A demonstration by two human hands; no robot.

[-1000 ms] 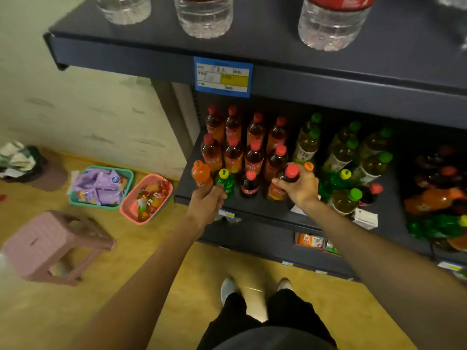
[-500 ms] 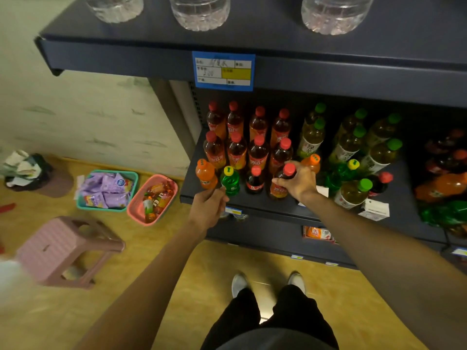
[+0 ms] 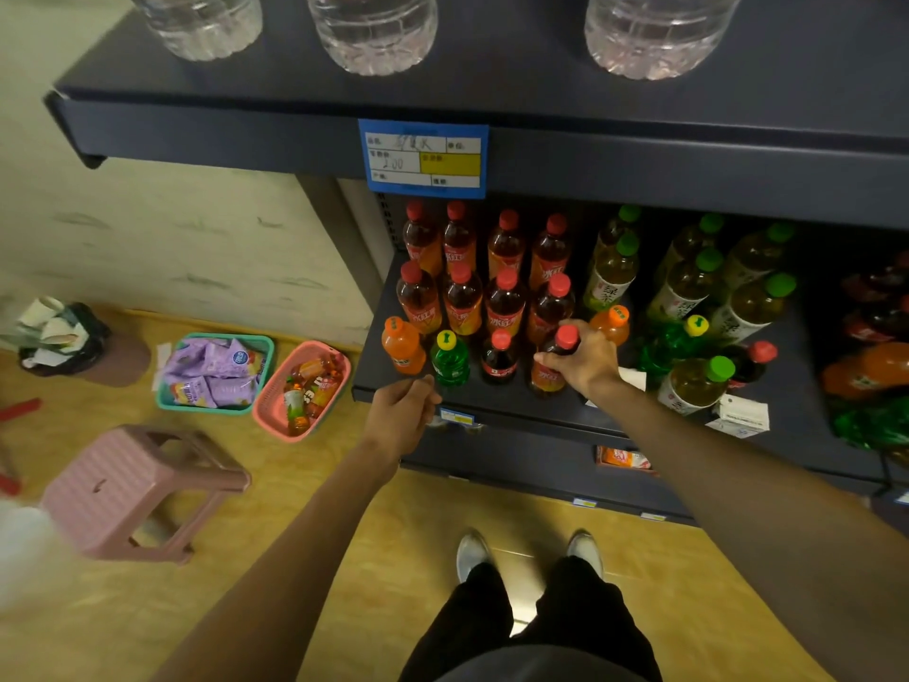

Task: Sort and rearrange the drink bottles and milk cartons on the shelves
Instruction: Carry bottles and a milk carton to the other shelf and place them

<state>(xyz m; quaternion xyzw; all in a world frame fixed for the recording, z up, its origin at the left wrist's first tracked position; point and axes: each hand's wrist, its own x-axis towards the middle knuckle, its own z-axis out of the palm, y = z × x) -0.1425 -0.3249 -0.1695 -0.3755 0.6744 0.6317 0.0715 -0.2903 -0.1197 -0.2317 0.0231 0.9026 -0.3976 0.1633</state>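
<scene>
On the dark middle shelf (image 3: 511,403) stand two rows of red-capped iced tea bottles (image 3: 505,307) and, to their right, green-capped tea bottles (image 3: 688,287). Along the front edge stand an orange soda bottle (image 3: 402,344), a green soda bottle (image 3: 448,359) and a small cola bottle (image 3: 499,356). My right hand (image 3: 583,356) grips the neck of a red-capped tea bottle (image 3: 548,374) standing in that front line. My left hand (image 3: 403,413) hovers loosely curled at the shelf edge below the green soda bottle and holds nothing. A small white milk carton (image 3: 740,418) lies at the front right.
Large water bottles (image 3: 374,32) stand on the upper shelf, which carries a blue price label (image 3: 424,157). On the floor at left are a pink stool (image 3: 133,489), a teal basket of purple packets (image 3: 216,371) and a pink basket of small bottles (image 3: 305,386). My shoes (image 3: 529,553) stand near the lowest shelf.
My left hand has drawn back from the green soda bottle to the shelf edge. My right hand keeps its hold on the red-capped bottle at the front row.
</scene>
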